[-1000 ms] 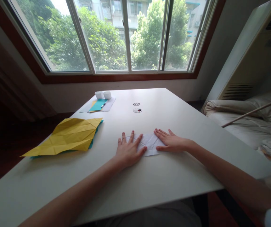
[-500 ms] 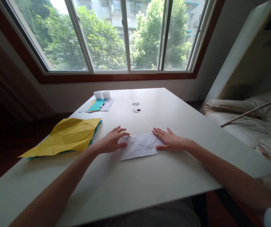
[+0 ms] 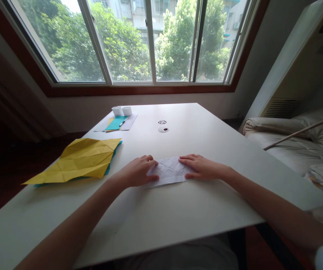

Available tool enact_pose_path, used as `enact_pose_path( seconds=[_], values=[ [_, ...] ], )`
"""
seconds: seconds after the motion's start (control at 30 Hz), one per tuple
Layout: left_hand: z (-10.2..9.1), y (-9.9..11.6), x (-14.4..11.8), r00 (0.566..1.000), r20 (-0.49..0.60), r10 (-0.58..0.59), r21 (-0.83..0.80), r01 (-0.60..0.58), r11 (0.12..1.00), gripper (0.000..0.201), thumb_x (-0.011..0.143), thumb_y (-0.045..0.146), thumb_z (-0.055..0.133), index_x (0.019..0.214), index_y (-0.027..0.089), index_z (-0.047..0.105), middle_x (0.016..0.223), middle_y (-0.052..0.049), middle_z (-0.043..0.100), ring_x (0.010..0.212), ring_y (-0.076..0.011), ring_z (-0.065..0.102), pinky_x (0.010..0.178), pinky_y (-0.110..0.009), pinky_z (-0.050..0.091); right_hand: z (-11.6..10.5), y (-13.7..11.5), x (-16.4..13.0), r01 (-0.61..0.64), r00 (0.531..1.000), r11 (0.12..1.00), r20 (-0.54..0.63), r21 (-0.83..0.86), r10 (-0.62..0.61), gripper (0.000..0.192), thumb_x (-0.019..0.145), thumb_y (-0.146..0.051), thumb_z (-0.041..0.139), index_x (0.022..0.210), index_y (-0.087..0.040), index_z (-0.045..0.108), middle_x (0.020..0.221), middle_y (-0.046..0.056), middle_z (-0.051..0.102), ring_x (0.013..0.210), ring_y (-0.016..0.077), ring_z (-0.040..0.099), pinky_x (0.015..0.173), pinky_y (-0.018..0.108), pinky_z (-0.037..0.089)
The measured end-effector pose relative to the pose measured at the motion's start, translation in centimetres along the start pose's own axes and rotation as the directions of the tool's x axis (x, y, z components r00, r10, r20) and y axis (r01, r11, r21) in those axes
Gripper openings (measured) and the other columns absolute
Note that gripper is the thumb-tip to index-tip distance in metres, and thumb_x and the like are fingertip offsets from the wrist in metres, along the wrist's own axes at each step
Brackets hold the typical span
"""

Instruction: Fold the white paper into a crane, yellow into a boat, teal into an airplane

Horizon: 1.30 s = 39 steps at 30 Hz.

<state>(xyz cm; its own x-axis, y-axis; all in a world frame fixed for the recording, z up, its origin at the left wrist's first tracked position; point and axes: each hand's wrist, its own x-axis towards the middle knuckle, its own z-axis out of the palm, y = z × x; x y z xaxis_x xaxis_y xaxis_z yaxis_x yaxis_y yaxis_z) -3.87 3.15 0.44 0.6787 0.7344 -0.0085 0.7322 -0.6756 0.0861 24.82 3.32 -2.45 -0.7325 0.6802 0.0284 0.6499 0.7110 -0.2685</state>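
A folded sheet of white paper (image 3: pixel 170 171) with creases across it lies on the white table in front of me. My left hand (image 3: pixel 141 170) is closed at the paper's left end, its fingers bent at the far side and its thumb on the near part. On the right end rests my right hand (image 3: pixel 199 167), fingers stretched out and lying flat, thumb apart from them. Both palms hide the outer ends of the sheet.
To the left, a creased yellow sheet (image 3: pixel 85 157) lies over a teal one (image 3: pixel 112 163). Farther back are teal paper (image 3: pixel 116 122), a pen (image 3: pixel 122 122) and two white cups (image 3: pixel 126 111). Two round table inserts (image 3: pixel 163 129) sit mid-table. A sofa (image 3: pixel 285 138) stands at right.
My left hand has moved slightly right and curled its fingers onto the paper's left end. The right fingers have drawn closer together and shifted a little left.
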Motion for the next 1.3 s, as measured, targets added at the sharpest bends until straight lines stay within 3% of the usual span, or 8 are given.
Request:
enact_pose_path(
  seconds=[0.27,0.6,0.73,0.97,1.17,1.3],
  values=[
    [-0.5,-1.0,-0.6,0.99,0.143,-0.001,-0.072,0.011,0.997,0.078,0.066,0.068,0.054,0.13,0.026,0.043,0.127,-0.01,0.047,0.114,-0.0265,0.045,0.094,-0.035,0.037,-0.7,0.3,-0.3,-0.024,0.999,0.997,0.044,0.07,0.021,0.085,0.069,-0.067,0.054,0.139,-0.024,0.032,0.143,0.008,0.034,0.13,0.0287,0.028,0.106,0.041,0.024],
    [-0.4,-2.8,-1.3,0.954,0.291,-0.074,-0.159,0.124,0.979,0.087,0.065,0.066,0.057,0.137,0.026,0.031,0.145,-0.009,0.027,0.131,-0.0271,0.028,0.105,-0.036,0.026,-1.7,2.3,-1.5,-0.128,0.989,0.987,0.083,0.096,0.12,0.085,0.063,-0.068,0.059,0.135,-0.027,0.039,0.139,0.007,0.038,0.129,0.03,0.028,0.104,0.044,0.027],
    [-0.5,-4.2,-1.5,0.954,0.285,-0.09,-0.204,0.152,0.967,0.077,0.07,0.063,0.055,0.134,0.024,0.038,0.143,-0.009,0.032,0.128,-0.0249,0.033,0.104,-0.034,0.029,-1.8,3.0,-1.8,-0.154,0.986,0.979,0.079,0.135,0.144,0.084,0.061,-0.067,0.06,0.133,-0.027,0.041,0.139,0.006,0.039,0.128,0.0302,0.028,0.104,0.044,0.027],
    [-0.4,-6.2,-1.6,0.938,0.281,-0.204,-0.157,0.255,0.954,0.076,0.063,0.063,0.061,0.129,0.027,0.045,0.141,-0.009,0.036,0.126,-0.0288,0.037,0.102,-0.037,0.032,-1.7,3.1,-1.8,-0.165,0.984,0.979,0.094,0.118,0.154,0.085,0.062,-0.068,0.059,0.134,-0.027,0.04,0.139,0.007,0.039,0.129,0.0301,0.027,0.104,0.044,0.027],
    [-0.8,-5.6,-1.6,0.968,0.2,-0.15,-0.192,0.189,0.963,0.077,0.066,0.064,0.057,0.13,0.024,0.042,0.14,-0.009,0.037,0.126,-0.0266,0.036,0.103,-0.035,0.03,-1.8,3.4,-1.9,-0.131,0.99,0.988,0.066,0.087,0.125,0.087,0.06,-0.067,0.062,0.134,-0.027,0.04,0.141,0.008,0.036,0.129,0.0308,0.026,0.104,0.045,0.027],
    [-0.6,-4.5,-1.4,0.986,0.149,-0.079,-0.224,0.111,0.968,0.078,0.063,0.064,0.06,0.129,0.027,0.043,0.142,-0.008,0.033,0.129,-0.0274,0.032,0.104,-0.037,0.028,-1.9,3.0,-1.9,-0.068,0.998,0.993,0.007,0.097,0.068,0.081,0.06,-0.064,0.064,0.13,-0.027,0.045,0.136,0.008,0.042,0.126,0.0303,0.031,0.101,0.046,0.03]
  ],
)
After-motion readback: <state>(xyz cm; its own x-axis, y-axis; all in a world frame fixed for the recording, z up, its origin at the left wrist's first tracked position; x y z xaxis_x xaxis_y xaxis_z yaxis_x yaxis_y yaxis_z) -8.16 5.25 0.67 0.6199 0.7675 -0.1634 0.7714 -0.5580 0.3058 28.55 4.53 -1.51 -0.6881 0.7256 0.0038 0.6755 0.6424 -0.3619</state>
